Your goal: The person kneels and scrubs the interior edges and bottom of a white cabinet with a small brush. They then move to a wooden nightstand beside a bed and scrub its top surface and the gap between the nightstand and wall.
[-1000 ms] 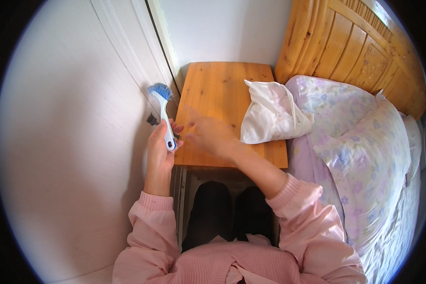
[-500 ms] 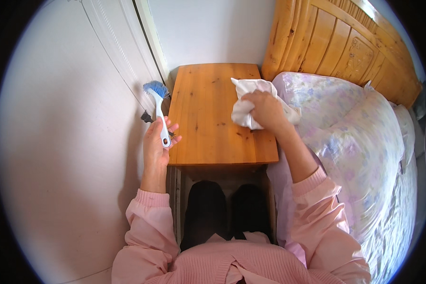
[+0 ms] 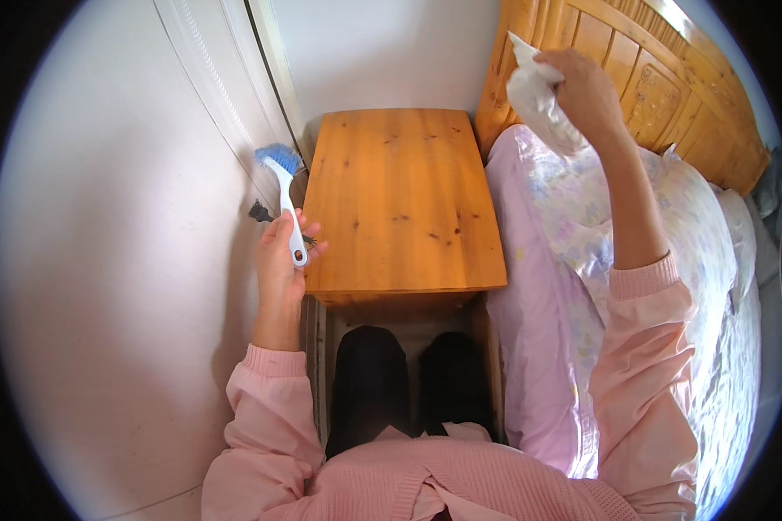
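A white-handled brush (image 3: 284, 187) with blue bristles stands upright in my left hand (image 3: 278, 256), bristles at the top. The same hand also has a small black brush (image 3: 261, 211) crossing behind the white handle, its dark end poking out on the left. At the upper right my right hand (image 3: 589, 94) is closed on a white cloth (image 3: 534, 95), raised in front of the headboard and over the bed's near corner. The cloth hangs bunched, with one corner pointing up. Between the hands lies the wooden top of a nightstand (image 3: 400, 208), with dark knots in the grain.
The bed (image 3: 660, 252), with a floral cover and lilac side, stands against the nightstand's right side. Its wooden headboard (image 3: 599, 52) rises behind. A pale door-like panel (image 3: 139, 260) runs along the left, close to my left hand. My legs (image 3: 369, 382) are in front of the nightstand.
My right hand has lifted the cloth off the nightstand top and carried it up and right, over the bed. My left hand keeps both brushes in nearly the same place.
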`<state>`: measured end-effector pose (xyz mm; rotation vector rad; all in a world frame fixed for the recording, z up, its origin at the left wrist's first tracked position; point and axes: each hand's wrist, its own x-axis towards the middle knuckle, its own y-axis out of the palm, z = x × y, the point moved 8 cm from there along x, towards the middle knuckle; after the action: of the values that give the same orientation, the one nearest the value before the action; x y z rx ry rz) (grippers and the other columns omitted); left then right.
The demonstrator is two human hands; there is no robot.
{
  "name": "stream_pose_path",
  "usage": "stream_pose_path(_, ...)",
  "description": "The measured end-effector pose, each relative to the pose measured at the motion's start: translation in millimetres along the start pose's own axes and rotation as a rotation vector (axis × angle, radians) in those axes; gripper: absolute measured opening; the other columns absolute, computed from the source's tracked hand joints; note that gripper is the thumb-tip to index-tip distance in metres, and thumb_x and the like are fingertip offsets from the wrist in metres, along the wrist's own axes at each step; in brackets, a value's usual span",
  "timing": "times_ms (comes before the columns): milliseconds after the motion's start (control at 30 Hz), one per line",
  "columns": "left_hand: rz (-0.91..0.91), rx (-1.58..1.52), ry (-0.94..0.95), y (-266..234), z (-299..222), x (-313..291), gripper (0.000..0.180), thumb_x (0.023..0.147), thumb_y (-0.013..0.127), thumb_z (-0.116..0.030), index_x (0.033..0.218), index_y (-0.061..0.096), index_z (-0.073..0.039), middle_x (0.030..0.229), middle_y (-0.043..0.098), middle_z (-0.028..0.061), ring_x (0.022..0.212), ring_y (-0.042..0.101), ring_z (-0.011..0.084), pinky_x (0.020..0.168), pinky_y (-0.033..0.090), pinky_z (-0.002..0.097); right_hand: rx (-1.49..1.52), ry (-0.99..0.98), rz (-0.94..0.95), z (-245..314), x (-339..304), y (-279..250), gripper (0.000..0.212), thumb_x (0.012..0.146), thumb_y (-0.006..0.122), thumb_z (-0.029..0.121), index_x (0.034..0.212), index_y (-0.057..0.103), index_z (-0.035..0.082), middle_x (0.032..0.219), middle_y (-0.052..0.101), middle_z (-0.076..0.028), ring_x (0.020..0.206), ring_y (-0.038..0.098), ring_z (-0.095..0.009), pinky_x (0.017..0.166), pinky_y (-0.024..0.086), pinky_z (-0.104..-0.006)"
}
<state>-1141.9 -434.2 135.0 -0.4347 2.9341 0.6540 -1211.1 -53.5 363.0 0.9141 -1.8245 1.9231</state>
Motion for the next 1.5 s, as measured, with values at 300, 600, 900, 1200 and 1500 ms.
stream_pose_path(300,0.058,-0.046,0.001,1.3,-6.4,-7.0,0.030,0.093,0.051,-0.021,0.112,0.053,0.002,0.101,0.058,0.0103,0.095,0.059,0.0216,0.082,0.053,0.0434,-0.185,-0.116,0.310,41.4,-87.7,80.0,0.038,0.069,0.065,0.006,0.107,0.062,0.009,0.109,0.060,-0.010,0.103,0.055,-0.029,0.086,0.046,-0.0398)
stream_pose_path(600,0.091,-0.132,-0.047,-0.9,-1.2,-10.7,0.023,0.092,0.054,-0.014,0.109,0.059,0.001,0.095,0.062,0.0064,0.087,0.061,0.0168,0.077,0.051,0.0308,0.927,-0.259,0.275,280.1,-138.0,76.8,0.056,0.076,0.065,0.013,0.127,0.043,0.002,0.115,0.054,-0.022,0.098,0.057,-0.036,0.076,0.051,-0.0401)
stream_pose_path(900,0.055,-0.096,-0.067,9.5,6.2,-2.9,0.026,0.092,0.055,-0.013,0.113,0.059,0.002,0.094,0.063,0.0026,0.085,0.058,0.0103,0.073,0.048,0.0238,0.918,-0.031,0.296,294.7,-119.2,124.1,0.057,0.078,0.054,0.005,0.131,0.036,-0.001,0.101,0.056,-0.026,0.081,0.060,-0.039,0.065,0.051,-0.0439)
stream_pose_path(1200,-0.241,0.681,0.608,-21.1,-21.5,-3.1,0.023,0.089,0.048,-0.001,0.105,0.064,0.000,0.083,0.063,0.0068,0.077,0.059,0.0130,0.070,0.046,0.0249,0.051,0.405,0.406,75.0,-29.6,200.9,0.028,0.086,0.049,0.020,0.105,0.061,0.004,0.094,0.066,-0.016,0.085,0.065,-0.033,0.069,0.053,-0.0400)
stream_pose_path(1500,-0.373,0.682,0.753,-26.8,-4.2,0.6,0.024,0.086,0.049,0.003,0.105,0.064,-0.001,0.080,0.062,0.0081,0.074,0.060,0.0183,0.066,0.047,0.0276,0.020,0.325,0.594,105.3,-3.7,247.7,0.029,0.090,0.045,0.022,0.105,0.066,0.009,0.107,0.065,-0.011,0.095,0.065,-0.026,0.074,0.052,-0.0388)
